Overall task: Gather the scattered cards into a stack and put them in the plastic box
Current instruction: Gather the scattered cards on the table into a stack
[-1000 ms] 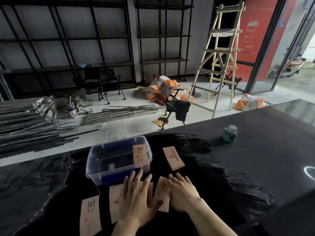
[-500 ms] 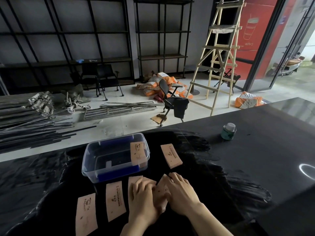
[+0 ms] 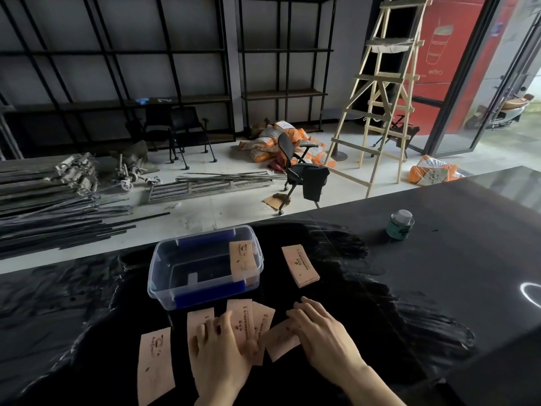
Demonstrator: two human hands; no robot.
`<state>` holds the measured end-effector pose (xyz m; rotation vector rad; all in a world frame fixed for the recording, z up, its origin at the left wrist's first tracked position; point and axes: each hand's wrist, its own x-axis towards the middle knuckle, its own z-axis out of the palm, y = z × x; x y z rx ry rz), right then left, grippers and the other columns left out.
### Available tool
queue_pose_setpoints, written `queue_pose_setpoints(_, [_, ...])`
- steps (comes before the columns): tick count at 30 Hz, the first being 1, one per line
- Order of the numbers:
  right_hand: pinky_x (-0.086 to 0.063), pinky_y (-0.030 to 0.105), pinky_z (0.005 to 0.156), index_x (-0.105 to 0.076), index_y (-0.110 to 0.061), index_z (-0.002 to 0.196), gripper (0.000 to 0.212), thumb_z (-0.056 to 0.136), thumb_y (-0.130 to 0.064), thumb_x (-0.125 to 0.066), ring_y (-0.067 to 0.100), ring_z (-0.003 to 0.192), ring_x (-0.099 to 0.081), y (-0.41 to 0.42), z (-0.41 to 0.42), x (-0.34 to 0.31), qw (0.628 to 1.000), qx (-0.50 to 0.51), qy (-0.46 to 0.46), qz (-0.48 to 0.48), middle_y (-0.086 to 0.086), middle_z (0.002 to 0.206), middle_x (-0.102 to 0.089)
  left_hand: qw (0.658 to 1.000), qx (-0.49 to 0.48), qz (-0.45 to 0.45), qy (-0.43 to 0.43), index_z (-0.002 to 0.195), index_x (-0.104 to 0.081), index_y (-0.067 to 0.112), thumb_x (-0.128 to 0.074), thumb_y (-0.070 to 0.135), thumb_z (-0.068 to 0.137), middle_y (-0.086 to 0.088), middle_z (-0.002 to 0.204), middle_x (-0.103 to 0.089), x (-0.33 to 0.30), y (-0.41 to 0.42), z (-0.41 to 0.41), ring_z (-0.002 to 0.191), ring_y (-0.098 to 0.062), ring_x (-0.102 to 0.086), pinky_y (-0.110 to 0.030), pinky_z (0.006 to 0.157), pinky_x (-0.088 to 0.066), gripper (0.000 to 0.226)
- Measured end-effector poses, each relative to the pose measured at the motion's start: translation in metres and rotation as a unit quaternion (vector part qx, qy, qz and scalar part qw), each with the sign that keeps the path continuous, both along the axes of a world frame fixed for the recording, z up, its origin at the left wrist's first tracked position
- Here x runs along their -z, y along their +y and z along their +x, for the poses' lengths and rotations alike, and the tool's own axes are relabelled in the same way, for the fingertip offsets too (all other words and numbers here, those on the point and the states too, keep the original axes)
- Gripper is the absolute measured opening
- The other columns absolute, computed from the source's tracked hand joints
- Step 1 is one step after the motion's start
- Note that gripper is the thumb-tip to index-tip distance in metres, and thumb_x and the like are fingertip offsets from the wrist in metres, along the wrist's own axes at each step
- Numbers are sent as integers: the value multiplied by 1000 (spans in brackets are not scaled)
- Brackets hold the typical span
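Several tan paper cards lie on the black tabletop. My left hand [image 3: 218, 351] presses flat on overlapping cards [image 3: 244, 317] just in front of the clear plastic box [image 3: 164, 276]. My right hand [image 3: 320, 332] rests with its fingers on a tilted card [image 3: 279, 341] to the right of them. One card [image 3: 155, 363] lies alone at the left. A small stack of cards [image 3: 300, 265] sits to the right of the box. Another card [image 3: 243, 259] leans on the box's right rim.
A green jar with a grey lid [image 3: 399, 225] stands on the black counter [image 3: 453, 259] at the far right. Beyond the counter edge the floor holds metal rods, a chair and a wooden ladder.
My hands came close together over the cards, then spread apart again. The right hand has slid a card to the right, and the cards under the left hand are now fanned.
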<state>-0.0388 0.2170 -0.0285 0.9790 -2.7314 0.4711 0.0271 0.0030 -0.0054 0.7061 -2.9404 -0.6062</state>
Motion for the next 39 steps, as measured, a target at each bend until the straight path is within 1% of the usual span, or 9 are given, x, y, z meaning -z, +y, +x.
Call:
queue_pose_setpoints(4, [-59, 31, 96, -64, -20, 126, 39, 88, -18, -75, 25, 135, -56, -4, 0, -6, 1000, 7, 10, 3, 0, 130, -69, 999, 10, 48, -23, 148, -33, 44, -69, 50, 84, 7, 144, -53, -10, 1, -7, 138, -20, -44, -43, 120, -32, 73])
queue_pose_setpoints(8, [-59, 34, 98, -65, -17, 127, 45, 85, -16, -81, 28, 135, -57, -8, 2, -1, 1000, 17, 7, 7, 3, 131, -69, 989, 16, 125, 71, 137, -43, 40, -79, 16, 85, 6, 130, -63, -11, -9, -9, 115, -16, -65, -35, 92, -59, 67])
queue_pose_setpoints(13, [-60, 38, 95, -61, -16, 130, 53, 83, -17, -84, 29, 136, -56, -9, 7, 3, 999, 7, 12, -31, 6, 135, -68, 972, 77, 185, 119, 126, -54, 42, -67, 9, 95, 27, 103, -64, -16, -4, -8, 90, 8, -64, -8, 70, -51, 46])
queue_pose_setpoints(19, [-46, 30, 110, -18, -23, 161, 88, 92, -25, -74, 20, 154, -26, -12, 12, 2, 997, 21, -11, -70, 4, 167, -29, 929, 156, 331, 52, 110, -64, 41, -50, 1, 100, 15, 112, -73, -14, 24, -13, 109, -1, -70, -30, 105, -56, 44])
queue_pose_setpoints(22, [-50, 42, 110, -43, -19, 151, 68, 90, -29, -72, 28, 148, -39, -11, 9, 6, 1000, -15, 25, -10, 6, 151, -54, 898, 153, 405, 74, 118, -61, 37, -44, 3, 104, 7, 119, -73, -11, 29, -10, 110, -6, -72, -38, 98, -62, 41])
queue_pose_setpoints(26, [-54, 38, 104, -53, -22, 140, 48, 97, -40, -42, 25, 135, -55, -14, 7, 4, 999, 1, 32, -5, -2, 126, -68, 959, 58, 232, 150, 106, -52, 49, -58, 12, 98, 17, 115, -67, -13, 8, -7, 111, -3, -64, -34, 100, -55, 38])
queue_pose_setpoints(31, [-52, 39, 108, -54, -21, 139, 51, 95, -41, -37, 26, 138, -53, -16, 9, 1, 1000, 9, 30, -6, -2, 130, -67, 981, 157, 10, -113, 147, -36, 41, -68, 56, 79, 13, 142, -49, -14, -17, -1, 137, -16, -41, -39, 112, -34, 77])
queue_pose_setpoints(34, [-52, 39, 107, -58, -19, 136, 44, 96, -35, -47, 26, 137, -54, -16, 8, 1, 999, 13, 29, 1, -1, 128, -68, 984, 148, 9, -100, 147, -32, 43, -77, 47, 77, 9, 137, -53, -17, -9, -2, 129, -16, -51, -37, 106, -41, 83])
queue_pose_setpoints(39, [-55, 42, 103, -62, -15, 136, 44, 93, -23, -71, 28, 138, -53, -14, 6, 6, 1000, 13, 20, -3, 4, 134, -68, 992, 54, 115, 27, 122, -53, 41, -73, 14, 89, 17, 118, -60, -24, -14, -9, 102, -4, -64, -26, 84, -58, 47])
